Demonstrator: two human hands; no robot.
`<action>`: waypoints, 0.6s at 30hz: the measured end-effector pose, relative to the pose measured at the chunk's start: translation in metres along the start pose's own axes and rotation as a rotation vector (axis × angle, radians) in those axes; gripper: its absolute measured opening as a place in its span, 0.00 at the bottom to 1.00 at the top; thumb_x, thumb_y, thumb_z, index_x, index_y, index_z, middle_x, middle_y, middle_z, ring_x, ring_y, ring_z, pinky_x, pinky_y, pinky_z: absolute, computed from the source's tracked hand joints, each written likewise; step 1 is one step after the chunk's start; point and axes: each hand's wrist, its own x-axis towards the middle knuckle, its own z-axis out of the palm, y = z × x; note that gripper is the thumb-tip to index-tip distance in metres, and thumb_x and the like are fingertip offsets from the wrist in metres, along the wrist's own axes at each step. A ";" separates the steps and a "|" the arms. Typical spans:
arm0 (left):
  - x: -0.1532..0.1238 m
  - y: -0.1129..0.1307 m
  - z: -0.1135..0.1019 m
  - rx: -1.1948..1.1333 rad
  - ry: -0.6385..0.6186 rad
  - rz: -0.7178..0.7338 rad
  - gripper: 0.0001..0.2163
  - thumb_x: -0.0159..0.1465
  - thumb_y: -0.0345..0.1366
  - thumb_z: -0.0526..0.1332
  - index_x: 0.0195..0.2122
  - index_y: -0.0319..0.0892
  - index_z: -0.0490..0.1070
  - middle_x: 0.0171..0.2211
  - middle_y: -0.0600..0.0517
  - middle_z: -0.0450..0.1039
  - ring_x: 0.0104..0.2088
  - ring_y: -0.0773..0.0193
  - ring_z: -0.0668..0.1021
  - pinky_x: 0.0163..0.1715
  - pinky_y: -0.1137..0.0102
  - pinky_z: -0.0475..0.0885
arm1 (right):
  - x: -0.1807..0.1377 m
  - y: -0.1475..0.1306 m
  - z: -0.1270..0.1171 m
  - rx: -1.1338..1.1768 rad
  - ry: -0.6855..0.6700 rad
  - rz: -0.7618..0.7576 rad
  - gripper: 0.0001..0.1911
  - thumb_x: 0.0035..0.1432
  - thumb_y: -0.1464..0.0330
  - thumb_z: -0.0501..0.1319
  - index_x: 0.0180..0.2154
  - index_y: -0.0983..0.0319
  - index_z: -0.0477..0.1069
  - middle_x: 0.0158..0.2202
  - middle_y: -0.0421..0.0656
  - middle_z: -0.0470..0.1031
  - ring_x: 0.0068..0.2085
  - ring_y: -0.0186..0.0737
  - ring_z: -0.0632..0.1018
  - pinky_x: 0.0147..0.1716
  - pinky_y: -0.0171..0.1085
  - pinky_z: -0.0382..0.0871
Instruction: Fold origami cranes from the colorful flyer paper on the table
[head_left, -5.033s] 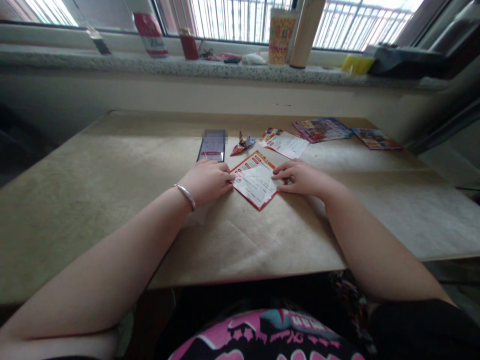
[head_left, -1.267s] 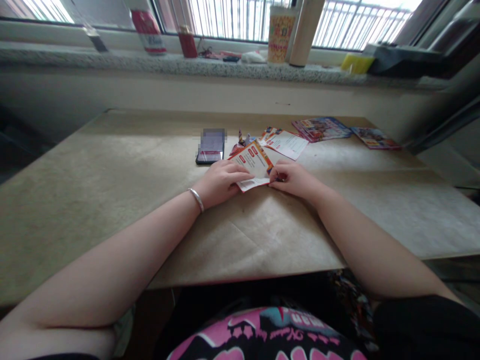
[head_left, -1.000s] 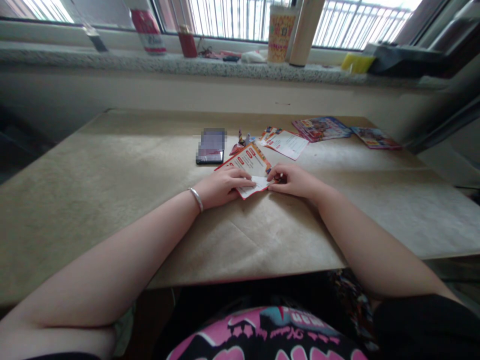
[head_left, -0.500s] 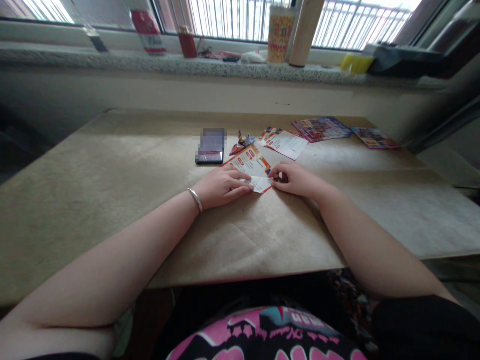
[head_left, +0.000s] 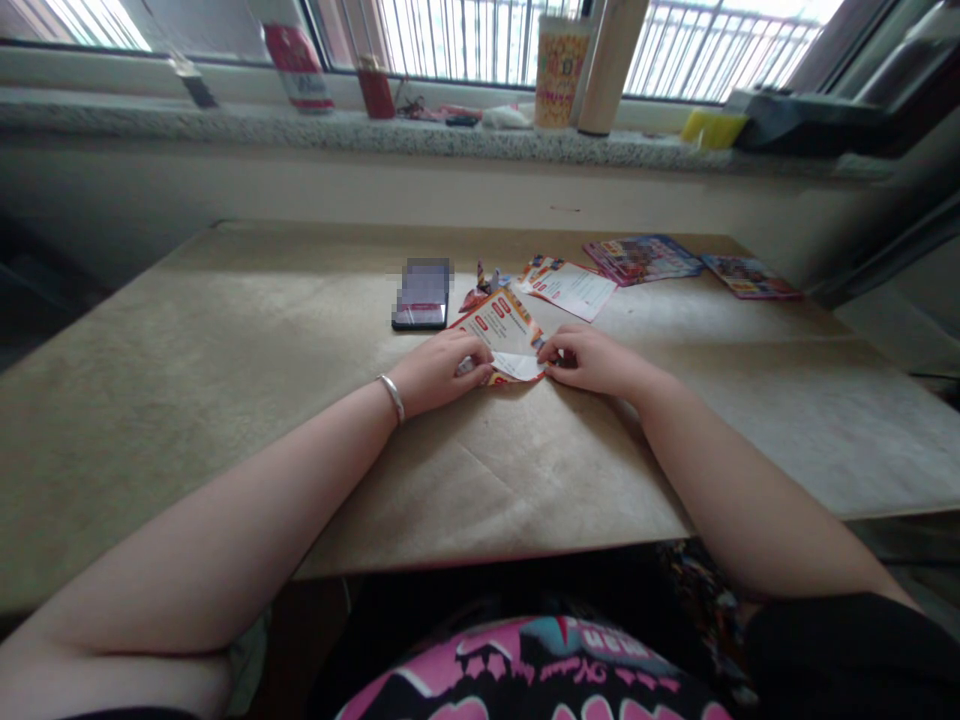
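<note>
A printed paper leaflet (head_left: 504, 328), white with red labels and an orange patterned edge, lies on the table between my hands. A crease runs across its near part, and the near edge is lifted a little. My left hand (head_left: 442, 372), with a silver bangle at the wrist, pinches the leaflet's left near edge between thumb and fingers. At the right near corner, my right hand (head_left: 589, 358) grips the paper with thumb and forefinger. Just beyond the leaflet sits a small folded paper piece (head_left: 484, 288), partly hidden behind it.
A phone (head_left: 422, 295) lies left of the leaflet on the table (head_left: 225, 370). Behind to the right are another leaflet (head_left: 574, 288), a stack of colourful leaflets (head_left: 645, 258) and a further one (head_left: 750, 276). The windowsill (head_left: 450, 138) holds a patterned cup (head_left: 560, 75) and other items.
My left fingers, flat on the leaflet before, have curled into a pinch at its left near edge. That near edge has risen slightly. My right hand has stayed in place.
</note>
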 end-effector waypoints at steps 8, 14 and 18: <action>0.003 -0.003 0.001 0.068 0.040 -0.132 0.09 0.62 0.38 0.57 0.26 0.42 0.65 0.33 0.49 0.71 0.37 0.60 0.73 0.42 0.65 0.69 | 0.000 -0.004 -0.002 -0.020 0.000 -0.046 0.08 0.56 0.72 0.59 0.34 0.59 0.77 0.37 0.44 0.75 0.39 0.40 0.75 0.43 0.38 0.68; 0.004 0.000 0.003 0.152 0.049 -0.136 0.07 0.61 0.36 0.57 0.26 0.41 0.65 0.32 0.49 0.71 0.35 0.61 0.72 0.40 0.66 0.69 | 0.001 -0.002 0.000 -0.067 0.014 -0.069 0.09 0.57 0.72 0.58 0.34 0.61 0.77 0.35 0.45 0.76 0.38 0.39 0.75 0.41 0.37 0.68; 0.005 0.002 0.003 0.189 0.091 -0.170 0.07 0.61 0.35 0.58 0.27 0.40 0.65 0.33 0.49 0.70 0.34 0.62 0.72 0.38 0.68 0.69 | 0.001 -0.007 0.001 -0.122 0.069 -0.043 0.08 0.57 0.72 0.58 0.35 0.61 0.76 0.35 0.45 0.77 0.38 0.41 0.75 0.41 0.38 0.66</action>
